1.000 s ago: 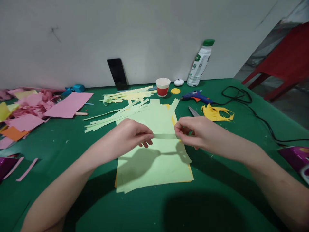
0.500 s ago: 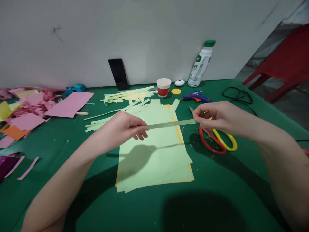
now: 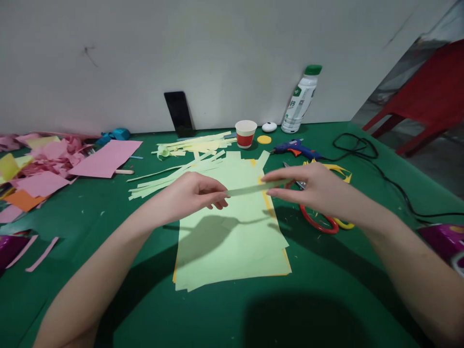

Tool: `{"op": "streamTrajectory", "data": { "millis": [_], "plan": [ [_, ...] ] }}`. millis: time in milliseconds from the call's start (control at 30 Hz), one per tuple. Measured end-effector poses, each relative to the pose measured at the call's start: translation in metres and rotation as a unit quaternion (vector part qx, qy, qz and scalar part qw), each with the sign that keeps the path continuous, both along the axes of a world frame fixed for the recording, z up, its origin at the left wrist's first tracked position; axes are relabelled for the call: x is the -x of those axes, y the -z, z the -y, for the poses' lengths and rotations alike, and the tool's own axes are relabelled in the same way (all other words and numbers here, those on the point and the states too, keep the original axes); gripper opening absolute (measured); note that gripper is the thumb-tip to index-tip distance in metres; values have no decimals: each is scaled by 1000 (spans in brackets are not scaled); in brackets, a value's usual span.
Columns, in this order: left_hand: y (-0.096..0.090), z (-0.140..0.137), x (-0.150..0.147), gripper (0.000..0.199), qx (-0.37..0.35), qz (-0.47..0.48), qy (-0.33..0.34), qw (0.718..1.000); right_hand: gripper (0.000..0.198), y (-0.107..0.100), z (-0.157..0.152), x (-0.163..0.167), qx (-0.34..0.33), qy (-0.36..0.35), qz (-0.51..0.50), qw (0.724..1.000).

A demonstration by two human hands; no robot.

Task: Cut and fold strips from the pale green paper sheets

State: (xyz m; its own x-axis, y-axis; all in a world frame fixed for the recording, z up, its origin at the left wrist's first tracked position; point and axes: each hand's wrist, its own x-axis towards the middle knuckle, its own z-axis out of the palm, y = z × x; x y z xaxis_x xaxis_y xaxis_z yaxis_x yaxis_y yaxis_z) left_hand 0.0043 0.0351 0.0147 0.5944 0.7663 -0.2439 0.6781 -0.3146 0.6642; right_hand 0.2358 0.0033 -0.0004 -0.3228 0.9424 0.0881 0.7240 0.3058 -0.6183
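Observation:
My left hand (image 3: 197,193) pinches one end of a narrow pale green paper strip (image 3: 246,190) between thumb and fingers. The strip stretches to the right, above a stack of pale green paper sheets (image 3: 232,251) with yellow-orange edges showing beneath. Around its other end is my right hand (image 3: 308,186), thumb and forefinger apart with the strip running between them; no pinch shows. Under and behind the right hand lie scissors (image 3: 319,224) with red and yellow handles, partly hidden. More cut green strips (image 3: 155,186) fan out beyond my left hand.
A paper cup (image 3: 245,134), yellow disc (image 3: 264,139), white case (image 3: 269,127), glue gun (image 3: 297,149) with black cord (image 3: 391,179) and leaning bottle (image 3: 300,104) stand along the wall. A phone (image 3: 179,113) leans there too. Pink paper scraps (image 3: 47,164) cover the left side.
My right hand has moved left along the strip, and its thumb and forefinger have parted from the strip's end. My left hand has shifted slightly right, still pinching.

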Motion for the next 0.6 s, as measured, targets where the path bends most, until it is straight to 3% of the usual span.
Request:
{"op": "streamTrajectory", "data": {
  "millis": [300,600],
  "plan": [
    [31,12,-20,25,-110,83,57,989,27,10,11,27,25,-33,53,998],
    [38,-5,-15,27,-71,48,28,996,28,10,10,24,-15,-10,87,996]
  ]
}}
